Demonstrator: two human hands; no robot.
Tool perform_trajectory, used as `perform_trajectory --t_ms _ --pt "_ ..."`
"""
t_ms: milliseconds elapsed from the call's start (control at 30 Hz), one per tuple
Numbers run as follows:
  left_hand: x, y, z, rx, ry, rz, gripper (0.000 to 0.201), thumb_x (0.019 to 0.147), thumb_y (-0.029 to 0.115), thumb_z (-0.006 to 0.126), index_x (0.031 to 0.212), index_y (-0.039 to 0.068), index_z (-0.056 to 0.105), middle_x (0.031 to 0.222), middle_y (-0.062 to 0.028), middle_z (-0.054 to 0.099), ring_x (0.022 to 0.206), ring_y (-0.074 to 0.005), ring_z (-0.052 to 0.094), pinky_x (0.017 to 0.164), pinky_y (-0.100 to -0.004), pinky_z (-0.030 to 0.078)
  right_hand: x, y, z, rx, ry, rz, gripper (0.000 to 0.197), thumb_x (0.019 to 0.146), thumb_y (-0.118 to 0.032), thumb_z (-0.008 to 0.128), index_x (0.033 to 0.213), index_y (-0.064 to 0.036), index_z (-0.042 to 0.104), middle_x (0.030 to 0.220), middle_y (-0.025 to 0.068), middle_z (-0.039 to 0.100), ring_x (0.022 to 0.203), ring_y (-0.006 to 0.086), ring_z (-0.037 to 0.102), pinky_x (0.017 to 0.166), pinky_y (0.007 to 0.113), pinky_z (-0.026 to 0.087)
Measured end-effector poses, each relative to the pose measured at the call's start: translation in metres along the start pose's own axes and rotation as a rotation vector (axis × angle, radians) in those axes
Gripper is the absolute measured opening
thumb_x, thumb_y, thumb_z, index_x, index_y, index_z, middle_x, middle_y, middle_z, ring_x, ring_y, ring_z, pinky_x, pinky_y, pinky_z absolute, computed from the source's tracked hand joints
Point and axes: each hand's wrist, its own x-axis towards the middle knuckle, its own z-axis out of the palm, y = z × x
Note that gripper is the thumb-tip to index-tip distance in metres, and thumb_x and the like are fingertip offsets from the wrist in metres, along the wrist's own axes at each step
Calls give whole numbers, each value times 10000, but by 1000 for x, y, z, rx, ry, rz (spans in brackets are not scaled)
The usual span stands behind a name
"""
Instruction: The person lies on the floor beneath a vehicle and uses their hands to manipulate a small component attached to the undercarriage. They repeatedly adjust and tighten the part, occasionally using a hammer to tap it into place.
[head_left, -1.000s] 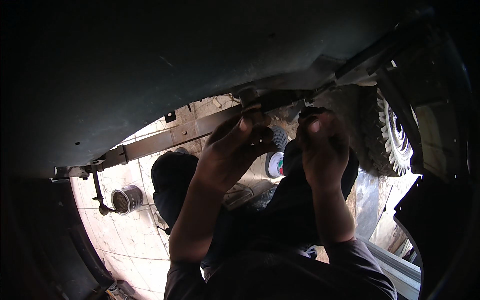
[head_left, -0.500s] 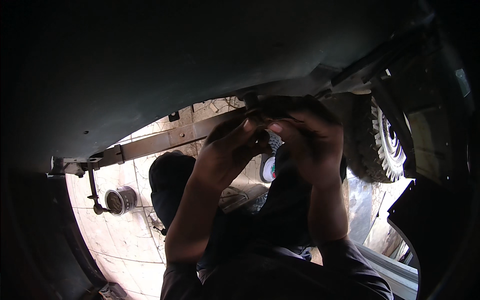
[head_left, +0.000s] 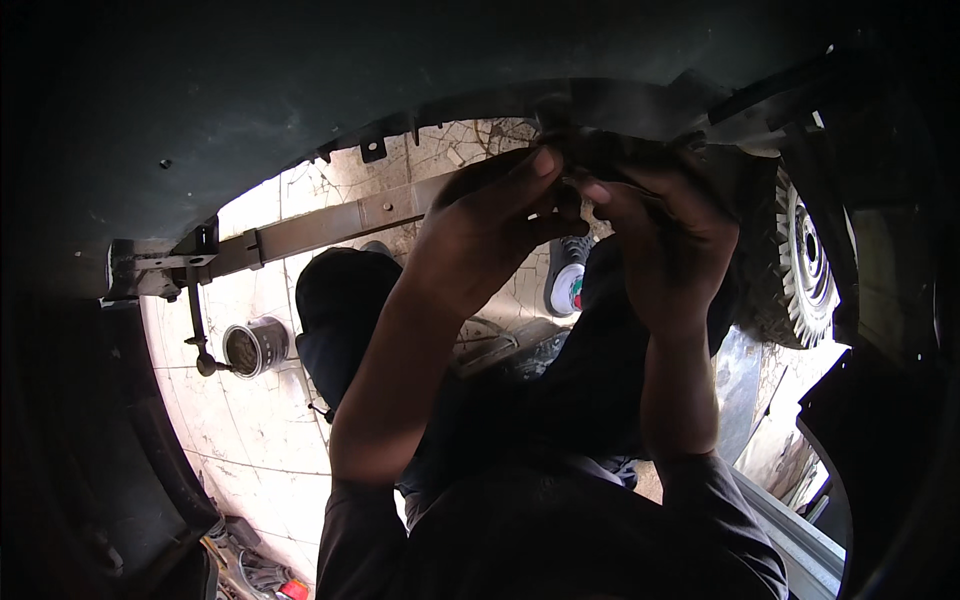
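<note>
Both my hands are raised close together at a dark part under a vehicle body. My left hand (head_left: pixel 490 220) has its thumb and fingers closed on something dark and small that I cannot make out. Beside it, my right hand (head_left: pixel 670 230) is curled at the same spot, thumb tip almost meeting the left thumb. Its fingers close round something hidden in shadow. Just above the hands a dark stub-like part (head_left: pixel 552 112) juts down from the body. Behind my left hand runs a long flat metal bar (head_left: pixel 330 223), a leaf spring by its look.
A dark body panel (head_left: pixel 300 70) hangs over everything. At right stands a knobbly tyre with a pale rim (head_left: pixel 808 248). On the tiled floor (head_left: pixel 230 430) at left is an open can (head_left: pixel 255 347), beside a hanging metal link (head_left: pixel 196 320). Loose parts (head_left: pixel 250 575) lie lower left.
The view has shifted, so more floor shows above the bar and loose parts appear at lower left. My hands stay together at the same dark part, with little change of grip.
</note>
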Motion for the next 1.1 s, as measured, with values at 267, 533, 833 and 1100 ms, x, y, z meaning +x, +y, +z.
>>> perform_trajectory --t_ms 267,533,833,1100 --pt "-46 10 -31 548 307 -20 403 994 317 597 1191 -33 639 1045 -117 677 940 -204 655 830 -330 518 -37 38 -10 123 -182 512 249 934 -119 661 1161 -17 646 954 95 720 762 127 694 660 265 544" --pt "-102 -7 -127 891 653 -87 245 955 205 632 1055 4 730 967 -92 753 889 -169 731 815 -272 543 -123 182 61 -27 -797 673 172 884 -75 566 1017 -56 674 757 115 711 720 233 726 665 359 562" --pt "-131 -6 -128 555 659 -181 458 1038 359 459 1133 -45 654 975 -133 725 935 -221 703 862 -321 532 -212 279 184 -812 -1209 74 549 797 -371 732 1288 -163 597 1253 131 567 978 372 668 830 475 543" --pt "-95 -13 -120 503 564 -199 411 1045 342 508 1113 -29 671 933 -103 715 894 -174 682 852 -308 518 -222 327 198 -850 -1283 76 264 879 -143 586 1123 -135 684 1165 103 631 985 303 680 867 422 530"
